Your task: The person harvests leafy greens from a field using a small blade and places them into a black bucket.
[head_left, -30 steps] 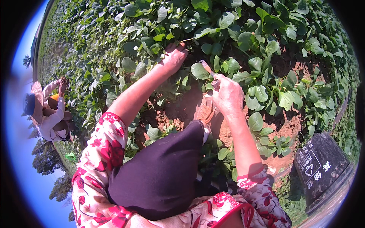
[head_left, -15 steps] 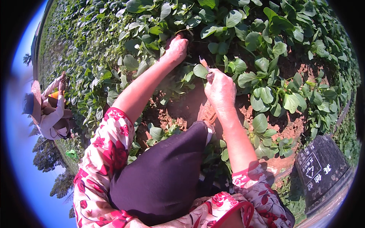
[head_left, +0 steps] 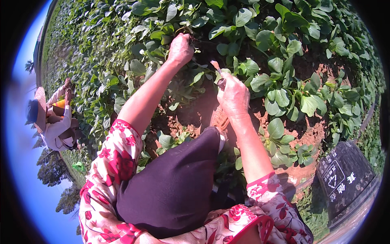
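Green leafy plants [head_left: 276, 97] grow from reddish-brown soil. My left hand [head_left: 180, 49] is closed in the leaves at the upper middle. A thin, pale bent stem [head_left: 185, 29] rises from its fingers, and dark root-like strands show at its right side. My right hand [head_left: 234, 96] is wrapped round the handle of a small hand tool [head_left: 221, 83], to the right of the left hand and nearer to me. A metal collar shows beside the thumb, and a narrow, rust-coloured tip points away from me. Most of the handle is hidden in the fist.
My bent knee in dark trousers [head_left: 170, 183] and a brown shoe [head_left: 219, 118] are between my arms. A black plastic bin [head_left: 345, 179] with white markings lies at the lower right. Another person in a straw hat [head_left: 40, 103] crouches at the far left among the plants.
My left hand has drawn slightly left, and the dark strands beside it now show. My right hand still grips the tool in nearly the same place.
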Available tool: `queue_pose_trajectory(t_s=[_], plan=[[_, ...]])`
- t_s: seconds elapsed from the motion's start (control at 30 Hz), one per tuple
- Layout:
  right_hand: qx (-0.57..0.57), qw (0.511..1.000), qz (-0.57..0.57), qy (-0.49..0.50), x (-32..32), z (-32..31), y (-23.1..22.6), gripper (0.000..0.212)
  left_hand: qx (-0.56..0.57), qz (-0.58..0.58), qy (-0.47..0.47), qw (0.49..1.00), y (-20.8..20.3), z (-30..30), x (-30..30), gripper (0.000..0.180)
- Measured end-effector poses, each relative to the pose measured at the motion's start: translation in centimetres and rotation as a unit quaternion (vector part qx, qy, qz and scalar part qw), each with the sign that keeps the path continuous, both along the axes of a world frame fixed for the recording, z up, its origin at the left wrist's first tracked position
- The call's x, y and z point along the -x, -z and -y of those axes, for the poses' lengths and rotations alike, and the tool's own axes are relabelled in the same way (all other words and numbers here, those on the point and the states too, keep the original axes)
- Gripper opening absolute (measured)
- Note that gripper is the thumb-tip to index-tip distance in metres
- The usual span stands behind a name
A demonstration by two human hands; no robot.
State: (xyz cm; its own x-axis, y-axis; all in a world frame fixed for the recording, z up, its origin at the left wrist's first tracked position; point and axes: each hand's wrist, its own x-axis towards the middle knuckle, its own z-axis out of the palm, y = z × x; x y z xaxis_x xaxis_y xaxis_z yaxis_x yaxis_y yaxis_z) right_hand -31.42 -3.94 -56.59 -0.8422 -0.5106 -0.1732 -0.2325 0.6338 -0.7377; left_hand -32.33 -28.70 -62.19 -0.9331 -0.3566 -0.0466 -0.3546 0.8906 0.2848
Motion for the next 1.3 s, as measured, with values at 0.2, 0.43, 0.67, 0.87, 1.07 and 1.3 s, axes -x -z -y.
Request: queue_pose_trajectory(t_s=[0.2, 0.43, 0.67, 0.87, 1.07, 1.3], plan=[[-0.043, 0.997, -0.028, 0.055, 0.6, -3.2, -2.0, 0.033, -0.009, 0.008, 0.086, 0.996, -4.0, -3.5, 0.8, 0.017], [-0.101, 0.993, -0.02, 0.054, 2.3, -2.5, -2.8, 0.021, 0.058, 0.274, 0.159, 0.947, -2.3, -7.7, 4.1, 0.036], [-0.105, 0.993, -0.035, 0.042, 3.4, 0.0, -0.4, 0.026, 0.119, 0.175, 0.171, 0.962, 3.3, -7.5, 4.3, 0.036], [-0.119, 0.99, -0.066, -0.046, 5.0, 0.5, 1.9, 0.032, 0.066, 0.112, 0.115, 0.985, 3.9, -7.4, 4.7, 0.018], [-0.052, 0.993, -0.106, 0.017, 7.0, 0.3, -0.7, 0.023, 0.063, 0.24, 0.16, 0.955, 0.6, -6.1, 3.9, 0.014], [0.08, 0.978, -0.022, 0.19, 9.1, -1.3, 0.1, 0.02, 0.101, 0.032, 0.283, 0.953, -3.9, -7.2, 3.4, 0.013]])
